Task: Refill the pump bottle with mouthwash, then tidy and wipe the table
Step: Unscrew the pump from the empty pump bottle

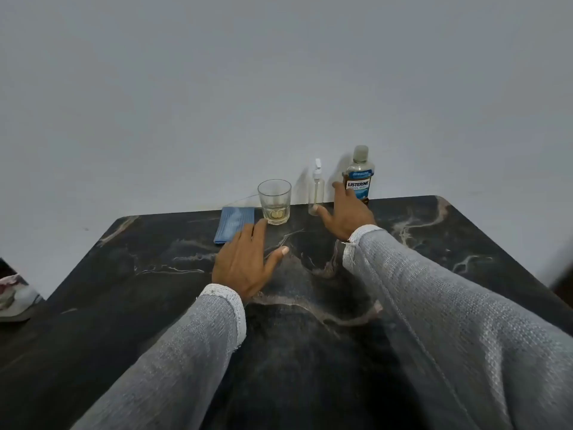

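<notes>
cloth [234, 224] just beyond left hand [245, 265], which is flat, fingers spread, holding nothing | glass [274, 201] by its fingertips | pump bottle [316, 190] at right hand's [348, 212] thumb | mouthwash bottle [359, 176] behind its fingers; hand spread, empty | advice: steady pump bottle, unscrew upright.

Your right hand [347, 212] hides the mouthwash bottle [359, 175]'s lower left; the left edge crops a crumpled object [14, 297] you can't identify.
</notes>
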`<control>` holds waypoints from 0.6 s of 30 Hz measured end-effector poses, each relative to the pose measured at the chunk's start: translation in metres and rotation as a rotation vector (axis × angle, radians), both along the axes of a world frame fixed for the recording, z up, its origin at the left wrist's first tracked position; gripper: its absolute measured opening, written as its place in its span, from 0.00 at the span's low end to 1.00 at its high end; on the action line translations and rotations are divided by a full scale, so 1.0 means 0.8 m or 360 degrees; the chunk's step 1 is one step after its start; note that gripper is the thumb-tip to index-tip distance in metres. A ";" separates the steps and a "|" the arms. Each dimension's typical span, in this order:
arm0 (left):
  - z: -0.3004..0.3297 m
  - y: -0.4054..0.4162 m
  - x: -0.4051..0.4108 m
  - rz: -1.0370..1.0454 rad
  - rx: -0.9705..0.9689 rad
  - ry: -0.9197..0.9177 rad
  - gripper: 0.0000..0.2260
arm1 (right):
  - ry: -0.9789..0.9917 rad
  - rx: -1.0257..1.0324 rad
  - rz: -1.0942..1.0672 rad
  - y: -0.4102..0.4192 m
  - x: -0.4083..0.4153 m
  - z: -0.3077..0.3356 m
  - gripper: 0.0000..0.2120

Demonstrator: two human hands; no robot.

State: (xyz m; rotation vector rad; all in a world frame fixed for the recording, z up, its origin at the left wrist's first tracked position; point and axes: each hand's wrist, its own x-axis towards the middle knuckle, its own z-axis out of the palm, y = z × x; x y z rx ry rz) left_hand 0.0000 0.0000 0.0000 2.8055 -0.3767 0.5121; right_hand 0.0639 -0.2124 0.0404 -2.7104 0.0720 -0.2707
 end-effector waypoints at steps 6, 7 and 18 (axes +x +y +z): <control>-0.029 -0.009 0.050 -0.0044 -0.0035 0.0068 0.32 | -0.0020 0.0077 -0.0033 -0.001 0.076 -0.013 0.31; -0.032 -0.010 0.055 -0.0050 -0.0046 0.0081 0.32 | -0.0028 0.0085 -0.0029 -0.001 0.087 -0.017 0.31; -0.045 -0.012 0.077 -0.0067 -0.0120 0.0178 0.34 | -0.0114 0.0120 -0.0013 0.003 0.138 -0.046 0.27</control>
